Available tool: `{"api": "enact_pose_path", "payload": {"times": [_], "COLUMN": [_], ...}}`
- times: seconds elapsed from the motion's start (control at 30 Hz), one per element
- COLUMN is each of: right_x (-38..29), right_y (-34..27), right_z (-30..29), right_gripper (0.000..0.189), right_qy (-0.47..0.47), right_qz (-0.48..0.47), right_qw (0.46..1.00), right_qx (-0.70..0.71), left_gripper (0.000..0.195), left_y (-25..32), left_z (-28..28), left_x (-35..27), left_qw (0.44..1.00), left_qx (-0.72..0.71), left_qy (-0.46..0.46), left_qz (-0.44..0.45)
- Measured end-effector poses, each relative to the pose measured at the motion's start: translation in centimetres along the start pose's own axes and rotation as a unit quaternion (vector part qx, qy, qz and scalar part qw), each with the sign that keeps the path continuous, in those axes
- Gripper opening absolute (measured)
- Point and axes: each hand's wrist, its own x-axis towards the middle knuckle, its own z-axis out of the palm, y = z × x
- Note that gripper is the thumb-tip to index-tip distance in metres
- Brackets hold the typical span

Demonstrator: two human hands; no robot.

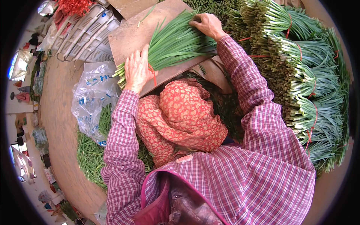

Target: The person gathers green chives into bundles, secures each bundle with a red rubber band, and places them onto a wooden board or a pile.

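A bundle of garlic chives (177, 45) lies across a board (123, 36) in front of me, its pale cut ends to the left and its green leaves to the right. My left hand (137, 69) is on the bundle near the cut ends, with a red tie (152, 73) beside its thumb. How firmly that hand holds the stems cannot be told. At the leaf end, my right hand (206, 24) has its fingers bent against the upper edge of the leaves; the fingertips are partly hidden, so its grip is unclear.
Tied bundles of chives (312, 78) are stacked high along my right side. Plastic crates (87, 36) stand at the upper left, near red ties (74, 5). A clear plastic bag (94, 92) lies by loose green leaves (90, 157) at my left. Flowered cloth (182, 112) covers my legs.
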Motion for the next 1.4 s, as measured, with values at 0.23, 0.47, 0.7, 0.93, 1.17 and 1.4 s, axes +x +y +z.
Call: {"api": "enact_pose_path", "payload": {"times": [0.23,0.47,0.7,0.93,1.17,1.4], "right_x": [-0.5,-6.1,-5.1,-4.2,-6.6,-5.5], "right_y": [3.9,-2.1,-6.2,-3.1,0.3,-7.1], "right_z": [-1.2,-3.9,-0.8,-1.0,-7.6,-2.9], "right_gripper": [0.035,0.027,0.021,0.013,0.033,0.032], "right_qy": [0.266,0.101,0.044,0.083,-0.154,0.024], "right_qz": [0.156,-0.105,-0.232,-0.201,-0.052,-0.224], "right_qw": [0.936,0.978,0.971,0.976,0.984,0.971], "right_qx": [0.170,0.153,0.036,-0.025,0.070,0.084], "left_gripper": [0.100,0.100,0.098,0.090,0.093,0.097], "left_y": [-0.1,-0.4,0.0,-0.5,-0.7,-0.8], "left_z": [0.3,0.5,0.2,0.7,1.1,1.1], "left_x": [0.2,0.3,0.4,0.2,0.3,0.4], "left_qw": [1.000,0.999,1.000,0.999,1.000,1.000], "left_qx": [-0.015,-0.023,-0.003,-0.029,-0.021,-0.018], "left_qy": [-0.014,-0.019,-0.017,0.015,0.010,0.015], "left_qz": [-0.007,-0.016,-0.023,0.001,-0.009,-0.005]}}
